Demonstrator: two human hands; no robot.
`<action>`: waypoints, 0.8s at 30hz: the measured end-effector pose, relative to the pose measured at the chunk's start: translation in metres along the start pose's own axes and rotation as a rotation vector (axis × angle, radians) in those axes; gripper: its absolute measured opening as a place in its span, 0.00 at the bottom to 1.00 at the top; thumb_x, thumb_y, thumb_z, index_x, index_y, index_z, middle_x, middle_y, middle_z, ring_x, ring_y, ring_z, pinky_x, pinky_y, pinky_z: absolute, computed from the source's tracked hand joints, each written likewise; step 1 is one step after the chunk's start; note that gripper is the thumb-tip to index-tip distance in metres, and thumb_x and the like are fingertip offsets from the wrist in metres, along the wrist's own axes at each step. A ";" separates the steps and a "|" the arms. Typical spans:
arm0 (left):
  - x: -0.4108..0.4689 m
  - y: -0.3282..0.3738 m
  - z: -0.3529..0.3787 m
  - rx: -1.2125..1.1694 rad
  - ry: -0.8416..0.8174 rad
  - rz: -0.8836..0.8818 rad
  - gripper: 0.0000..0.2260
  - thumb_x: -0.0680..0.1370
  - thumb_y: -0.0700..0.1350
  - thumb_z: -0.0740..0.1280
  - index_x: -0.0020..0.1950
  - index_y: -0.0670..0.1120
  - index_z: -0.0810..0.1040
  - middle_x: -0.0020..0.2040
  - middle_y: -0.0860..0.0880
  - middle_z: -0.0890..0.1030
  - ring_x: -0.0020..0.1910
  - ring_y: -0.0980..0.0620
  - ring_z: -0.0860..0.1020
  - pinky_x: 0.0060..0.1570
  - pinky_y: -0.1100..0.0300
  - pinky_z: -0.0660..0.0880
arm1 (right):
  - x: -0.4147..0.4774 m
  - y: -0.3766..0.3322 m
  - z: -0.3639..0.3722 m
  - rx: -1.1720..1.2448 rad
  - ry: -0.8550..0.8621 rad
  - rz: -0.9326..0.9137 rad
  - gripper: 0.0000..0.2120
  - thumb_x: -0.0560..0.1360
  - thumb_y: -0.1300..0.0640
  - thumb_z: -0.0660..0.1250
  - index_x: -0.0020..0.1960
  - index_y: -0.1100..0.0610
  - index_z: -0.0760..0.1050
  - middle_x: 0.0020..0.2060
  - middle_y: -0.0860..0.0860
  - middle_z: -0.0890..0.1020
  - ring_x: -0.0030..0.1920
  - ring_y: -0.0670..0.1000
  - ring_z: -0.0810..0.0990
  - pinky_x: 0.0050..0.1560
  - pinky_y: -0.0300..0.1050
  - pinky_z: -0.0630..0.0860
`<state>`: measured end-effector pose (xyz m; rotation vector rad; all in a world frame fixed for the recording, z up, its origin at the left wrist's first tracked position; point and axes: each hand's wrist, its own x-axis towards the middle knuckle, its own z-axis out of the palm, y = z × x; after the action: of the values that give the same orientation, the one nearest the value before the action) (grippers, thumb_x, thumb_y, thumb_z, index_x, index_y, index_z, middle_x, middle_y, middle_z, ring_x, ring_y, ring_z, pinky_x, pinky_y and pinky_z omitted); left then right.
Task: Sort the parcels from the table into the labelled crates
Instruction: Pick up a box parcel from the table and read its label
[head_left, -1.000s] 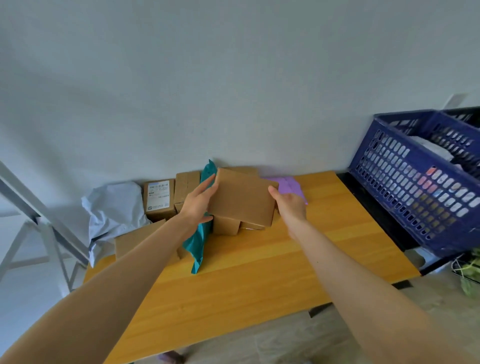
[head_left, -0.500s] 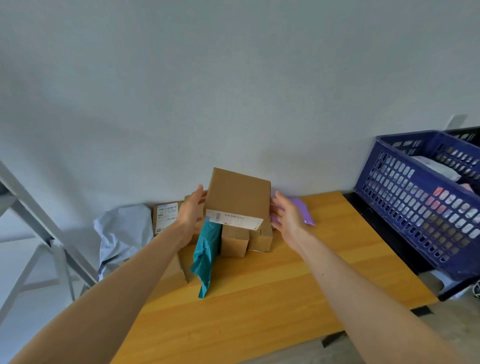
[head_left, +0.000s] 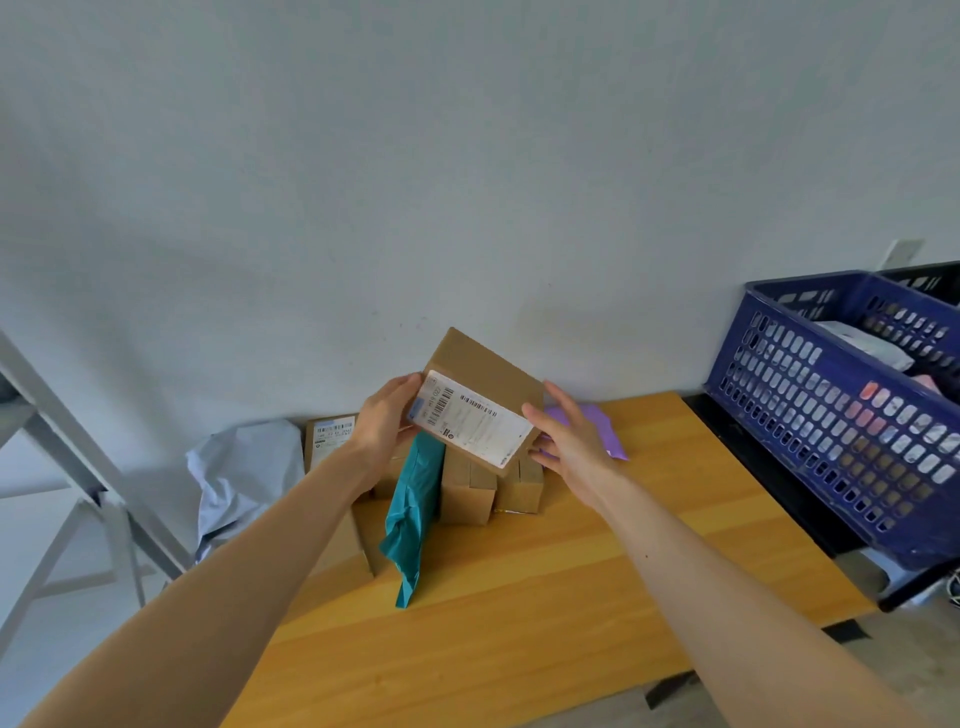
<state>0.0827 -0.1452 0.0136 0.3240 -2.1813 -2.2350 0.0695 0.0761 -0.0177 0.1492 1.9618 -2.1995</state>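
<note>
A: What has changed?

B: The cardboard box (head_left: 483, 384) has turned. A second ago it lay low at the back of the desk (head_left: 545, 597) with its plain brown face toward the head camera. Now it is lifted clear above the back of the desk and tipped, so the white label (head_left: 470, 421) faces the viewer.

A: What does that mean for the sort?

B: Likely the reading step: pick done, destination not yet chosen. The print is too small for me to make out. The blue crate (head_left: 831, 405) stands off the desk's right end and already holds some parcels.

A: And the hands?

B: Both forearms reach forward over the desk. The left hand (head_left: 387, 415) grips the box's left end, fingers curled round the edge. The right hand (head_left: 569, 439) braces the right end with fairly straight, spread fingers, thumb at the label's corner: more a prop than a clamp.

A: What is left on the desk?

B: Small boxes (head_left: 467, 488) lie at the back of the desk, under the lifted one. A teal mailer (head_left: 413, 499) droops toward the desk's middle, a purple mailer (head_left: 597, 423) lies flat at its back and a grey bag (head_left: 244, 467) slumps at its left end. Plenty is still unsorted.
</note>
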 end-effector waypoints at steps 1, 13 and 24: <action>-0.001 0.002 0.002 -0.024 -0.017 0.014 0.12 0.82 0.46 0.60 0.64 0.47 0.74 0.52 0.43 0.80 0.57 0.43 0.78 0.55 0.52 0.77 | -0.001 0.001 0.001 0.011 -0.025 -0.005 0.31 0.74 0.53 0.71 0.73 0.43 0.63 0.67 0.52 0.75 0.62 0.54 0.78 0.63 0.53 0.74; -0.014 0.005 0.026 -0.092 -0.122 0.047 0.29 0.75 0.34 0.69 0.72 0.50 0.64 0.62 0.47 0.77 0.61 0.43 0.78 0.50 0.45 0.80 | -0.011 0.007 0.011 0.102 -0.078 -0.045 0.34 0.68 0.54 0.76 0.71 0.46 0.66 0.59 0.49 0.80 0.59 0.52 0.79 0.57 0.49 0.78; -0.018 0.003 0.024 0.093 -0.063 0.054 0.21 0.73 0.43 0.73 0.63 0.53 0.70 0.66 0.50 0.76 0.61 0.46 0.77 0.54 0.45 0.79 | -0.019 -0.002 0.003 -0.223 -0.115 -0.165 0.32 0.74 0.58 0.71 0.73 0.48 0.62 0.59 0.45 0.79 0.56 0.42 0.79 0.54 0.40 0.79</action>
<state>0.0964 -0.1187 0.0199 0.1959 -2.3006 -2.1497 0.0882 0.0752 -0.0115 -0.1733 2.2050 -2.0102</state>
